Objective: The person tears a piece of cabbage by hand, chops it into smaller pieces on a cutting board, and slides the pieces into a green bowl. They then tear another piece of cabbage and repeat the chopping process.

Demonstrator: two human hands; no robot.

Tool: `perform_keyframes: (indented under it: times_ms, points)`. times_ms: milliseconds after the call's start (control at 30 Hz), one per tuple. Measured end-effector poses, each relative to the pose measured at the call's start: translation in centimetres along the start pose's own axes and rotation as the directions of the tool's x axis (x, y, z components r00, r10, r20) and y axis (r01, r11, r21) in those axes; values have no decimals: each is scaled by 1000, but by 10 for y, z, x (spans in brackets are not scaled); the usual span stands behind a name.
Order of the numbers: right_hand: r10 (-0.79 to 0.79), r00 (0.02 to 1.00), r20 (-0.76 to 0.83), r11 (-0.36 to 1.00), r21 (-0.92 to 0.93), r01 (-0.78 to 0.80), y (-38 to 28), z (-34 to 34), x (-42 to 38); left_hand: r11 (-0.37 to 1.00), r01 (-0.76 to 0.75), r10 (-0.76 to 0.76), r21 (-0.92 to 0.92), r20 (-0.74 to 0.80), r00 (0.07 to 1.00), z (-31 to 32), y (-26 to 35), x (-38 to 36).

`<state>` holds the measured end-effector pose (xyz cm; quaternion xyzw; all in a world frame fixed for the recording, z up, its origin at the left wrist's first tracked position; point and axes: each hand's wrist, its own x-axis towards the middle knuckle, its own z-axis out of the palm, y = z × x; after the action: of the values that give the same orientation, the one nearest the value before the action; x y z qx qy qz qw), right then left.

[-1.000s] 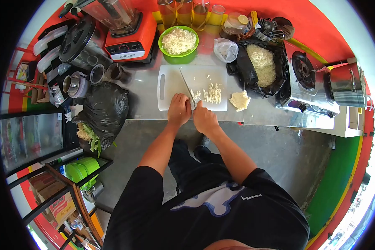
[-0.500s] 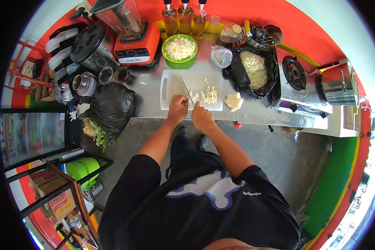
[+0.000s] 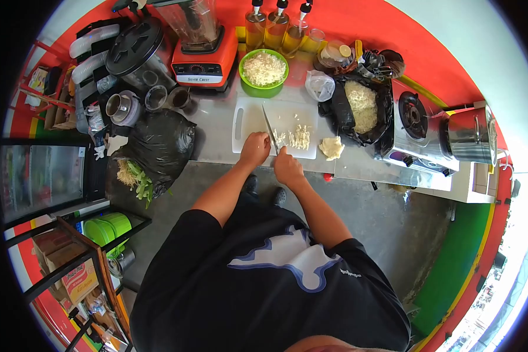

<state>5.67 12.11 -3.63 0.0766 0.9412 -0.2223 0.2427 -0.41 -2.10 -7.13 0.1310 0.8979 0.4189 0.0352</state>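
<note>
Mid-frame, the right hand [image 3: 288,168] clamps its fingers round the knife [image 3: 270,126]; the left's [image 3: 255,149] curl together at the blade. Pale shreds fill the green bowl [image 3: 264,88] upper centre and black bag [image 3: 374,130] upper right.

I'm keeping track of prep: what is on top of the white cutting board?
The white cutting board bears chopped pale pieces, mostly on its right half; the knife reaches over it. The left hand hides whatever lies beneath it.
</note>
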Motion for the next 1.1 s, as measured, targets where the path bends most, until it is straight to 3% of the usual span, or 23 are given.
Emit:
perform_keyframes:
  times_ms: [300,367,567,667,900,967,1100]
  points:
    - [78,997,-28,997,-1,-78,-3,13,4,993,-49,56,105,-64,996,6,-2,-9]
    - [70,996,-57,998,6,-70,-11,7,3,989,-117,126,89,-110,986,5,-6,-10]
    - [79,996,-43,984,-154,-85,-17,-3,-25,991,-49,50,122,-9,999,3,-4,-2]
    - [92,992,-85,990,-103,-101,-19,11,-32,986,-56,58,155,-11,998,5,-3,-2]
    - [26,987,-161,982,-178,-55,-24,8,-6,989,-87,84,116,30,996,2,-5,-1]
    - [35,998,-59,990,-136,-43,-26,0,-11,989,-108,106,100,24,994,4,-8,-1]
    - [96,994,-58,990,-94,-101,-23,16,-15,992,-68,66,107,26,998,4,-7,0]
